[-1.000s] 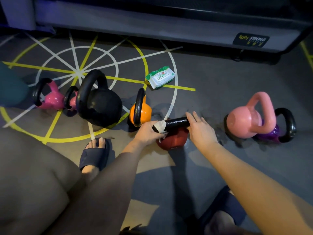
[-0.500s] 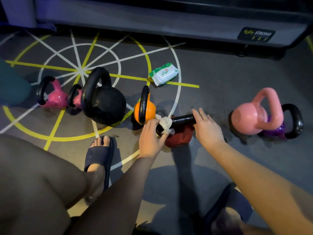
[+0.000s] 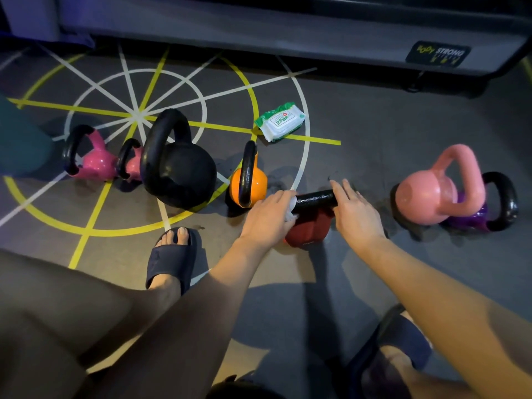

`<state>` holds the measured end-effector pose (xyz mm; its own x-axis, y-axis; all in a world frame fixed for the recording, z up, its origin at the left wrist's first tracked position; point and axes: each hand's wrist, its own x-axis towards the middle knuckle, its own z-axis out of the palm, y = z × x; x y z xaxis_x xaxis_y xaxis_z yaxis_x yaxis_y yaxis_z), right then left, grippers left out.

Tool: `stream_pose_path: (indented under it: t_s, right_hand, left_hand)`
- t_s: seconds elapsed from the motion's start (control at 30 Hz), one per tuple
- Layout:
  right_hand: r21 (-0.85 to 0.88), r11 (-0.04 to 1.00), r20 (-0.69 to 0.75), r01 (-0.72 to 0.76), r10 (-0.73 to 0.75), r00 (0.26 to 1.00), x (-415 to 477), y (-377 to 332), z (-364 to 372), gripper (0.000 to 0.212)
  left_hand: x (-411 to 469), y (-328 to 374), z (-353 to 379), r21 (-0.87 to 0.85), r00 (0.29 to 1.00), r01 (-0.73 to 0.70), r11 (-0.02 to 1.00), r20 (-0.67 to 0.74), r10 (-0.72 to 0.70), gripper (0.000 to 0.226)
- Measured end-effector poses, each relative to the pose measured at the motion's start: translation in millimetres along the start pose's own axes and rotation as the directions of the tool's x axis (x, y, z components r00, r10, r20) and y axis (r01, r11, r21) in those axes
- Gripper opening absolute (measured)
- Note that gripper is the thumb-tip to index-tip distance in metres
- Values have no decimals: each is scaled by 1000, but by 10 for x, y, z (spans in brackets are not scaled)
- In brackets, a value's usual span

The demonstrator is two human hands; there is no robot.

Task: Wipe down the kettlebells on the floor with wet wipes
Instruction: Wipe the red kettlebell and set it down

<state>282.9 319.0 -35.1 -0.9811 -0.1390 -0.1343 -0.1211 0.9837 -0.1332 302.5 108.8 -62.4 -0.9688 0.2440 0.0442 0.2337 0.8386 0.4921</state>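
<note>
Centrally on the grey floor sits the red kettlebell [image 3: 309,230], just beside the orange kettlebell [image 3: 254,187]. The left hand [image 3: 267,216] curls its fingers over a white wet wipe [image 3: 291,208], pressing it on the left end of the black handle [image 3: 315,198]. The right hand [image 3: 357,216] rests straight, slightly spread fingers on the other end. The wipes pack [image 3: 279,121] lies farther back on the floor markings.

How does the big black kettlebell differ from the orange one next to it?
The black kettlebell is far bigger than the orange kettlebell. The black one is black all over; the orange one has an orange body under a black handle. Both sit on the floor in the same row.
</note>
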Motion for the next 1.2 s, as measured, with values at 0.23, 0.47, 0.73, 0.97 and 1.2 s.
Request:
stream_pose_path:
  t_s: [0.23, 0.47, 0.73, 0.97, 1.2]
  right_hand:
    - [-13, 1000, -10, -19, 19, 1000, -6, -14, 33, 65]
    - [29, 1000, -32, -12, 13, 999, -1, 18, 69, 60]
    - [43, 999, -43, -15, 17, 999, 4, 1, 62, 60]
    - [36, 999, -80, 5, -2, 997, -37, 28, 73, 59]
    - [16, 1000, -71, 22, -21, 997, 4, 36, 55, 58]
  left_hand:
    - [-318, -73, 355, -357, 955, 254, 899, -53, -291, 43]
    - [-319, -156, 508, -471, 898, 402, 785, 35, -439, 45]
    - [-105, -316, 535, -718, 874, 431, 547, 183, -450, 62]
    - [-134, 304, 529, -571, 606, 584, 577, -166, -778, 29]
    - [-19, 1, 459, -741, 816, 428, 517, 71, -574, 31]
